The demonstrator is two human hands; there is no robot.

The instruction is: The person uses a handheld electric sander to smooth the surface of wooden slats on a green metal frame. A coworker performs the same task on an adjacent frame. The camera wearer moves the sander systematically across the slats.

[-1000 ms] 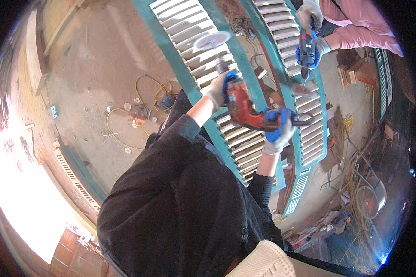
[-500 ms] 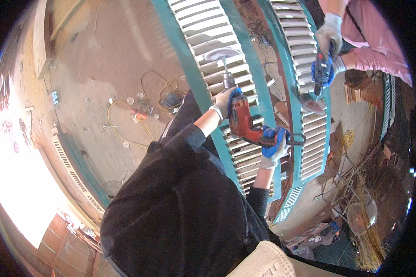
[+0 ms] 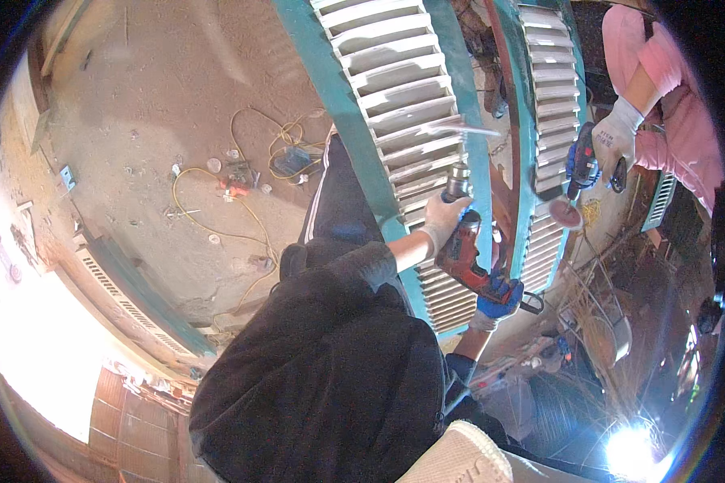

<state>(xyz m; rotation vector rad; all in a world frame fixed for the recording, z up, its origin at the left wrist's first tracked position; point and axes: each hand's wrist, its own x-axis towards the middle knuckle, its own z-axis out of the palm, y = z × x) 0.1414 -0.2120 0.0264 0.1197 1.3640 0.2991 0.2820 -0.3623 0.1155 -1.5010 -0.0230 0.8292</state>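
Observation:
A red power drill [image 3: 457, 256] is in both my hands, over a louvred shutter [image 3: 348, 121] with a teal frame and whitish slats. My left hand [image 3: 445, 223], in a white and blue work glove, is closed around the drill's front just behind the chuck. Gripping the rear handle is my gloved right hand [image 3: 499, 299]. A pale sanding disc [image 3: 464, 129] on the drill's shaft is blurred and seen almost edge-on. It lies over the slats and the right frame rail; whether it touches them I cannot tell.
At the right, a co-worker's gloved hand [image 3: 619, 135] holds a dark drill [image 3: 582, 165] with a reddish disc [image 3: 565, 214] by a second shutter [image 3: 546, 92]. A yellow cord [image 3: 187, 171] loops across the floor at left. Another shutter [image 3: 129, 294] lies beyond it. Bright light [image 3: 632, 452] glares lower right.
My hands and the drill have moved right and slightly nearer, bringing the disc from mid-slats toward the right rail. The co-worker's drill has come nearer. A bright glare has appeared lower right.

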